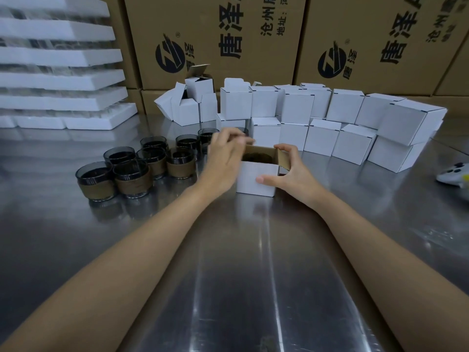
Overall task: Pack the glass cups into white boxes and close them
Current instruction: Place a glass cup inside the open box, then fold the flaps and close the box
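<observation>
Desk: a brushed steel desk (241, 262) carries everything and reflects the light in long streaks.
Cartons: large brown cardboard cartons (253, 59) with black print form a wall along the far edge.
Foam trays: a stack of white foam trays (58, 57) stands at the far left; what lies between the layers is too blurred to tell.
Closed boxes: small closed white cardboard boxes (345, 105) are piled two high in a curved row from the middle to the right.
Unfilled boxes: a few white boxes with raised flaps (182, 107) lean together just left of that row.
Cups: smoky glass cups with brown bands (132, 174) stand upright in a cluster on the left, near the left hand.
Open box: a small white cardboard box with a brown inside (250, 184) stands in the middle, flaps up, with a dark glass cup (256, 157) inside it.
Left hand: the left hand (223, 158) has its fingers curled at the box's upper left edge, pinching it.
Right hand: the right hand (291, 171) grips the box, thumb on the front face, fingers on the raised right flap.
Edge object: a white plastic object (454, 174) lies at the right edge.
</observation>
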{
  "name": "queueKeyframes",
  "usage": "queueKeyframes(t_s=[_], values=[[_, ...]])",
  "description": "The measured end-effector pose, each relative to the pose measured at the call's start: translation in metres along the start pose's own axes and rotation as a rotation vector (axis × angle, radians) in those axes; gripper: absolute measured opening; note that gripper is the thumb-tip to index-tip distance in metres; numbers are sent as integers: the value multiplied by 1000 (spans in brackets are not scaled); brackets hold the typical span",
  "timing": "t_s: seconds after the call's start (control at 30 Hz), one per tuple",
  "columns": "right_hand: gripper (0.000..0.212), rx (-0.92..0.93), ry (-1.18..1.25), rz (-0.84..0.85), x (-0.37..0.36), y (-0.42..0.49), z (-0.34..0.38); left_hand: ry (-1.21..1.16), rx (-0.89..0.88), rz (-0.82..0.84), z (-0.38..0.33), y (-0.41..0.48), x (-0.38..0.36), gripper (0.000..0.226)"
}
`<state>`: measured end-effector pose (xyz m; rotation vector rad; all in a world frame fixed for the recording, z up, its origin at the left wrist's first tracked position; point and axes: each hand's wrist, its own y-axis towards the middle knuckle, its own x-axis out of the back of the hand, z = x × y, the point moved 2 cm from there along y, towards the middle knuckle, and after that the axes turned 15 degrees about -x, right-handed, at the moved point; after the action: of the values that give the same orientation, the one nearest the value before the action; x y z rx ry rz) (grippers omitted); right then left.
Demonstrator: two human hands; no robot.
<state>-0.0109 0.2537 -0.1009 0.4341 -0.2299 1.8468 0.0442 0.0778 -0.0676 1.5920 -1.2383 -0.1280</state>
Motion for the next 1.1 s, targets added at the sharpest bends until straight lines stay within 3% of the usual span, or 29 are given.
queueKeyframes(t_s=[0.1, 0.2, 0.33, 0.47, 0.8, 1.0, 1.1], values=[[85, -20, 28, 24, 4, 1, -2, -76, 106, -363, 17, -13, 7, 42], [91, -29, 59, 14, 7, 4, -4, -270, 387, -468, 33, -14, 5, 33], [109, -79, 158, -33, 8, 5, -5, -497, 528, -291, 36, -13, -4, 39], [81, -71, 324, -138, 9, 7, -4, -436, 485, -100, 25, -12, -7, 23], [80, 94, 164, -204, 0, 4, 2, -412, 458, -77, 22, -13, -6, 32], [91, 107, 117, -224, -1, -2, 6, -355, 390, -21, 25, -15, -6, 22], [73, 116, 77, -203, -1, -5, 10, -352, 371, -14, 26, -16, -6, 19]])
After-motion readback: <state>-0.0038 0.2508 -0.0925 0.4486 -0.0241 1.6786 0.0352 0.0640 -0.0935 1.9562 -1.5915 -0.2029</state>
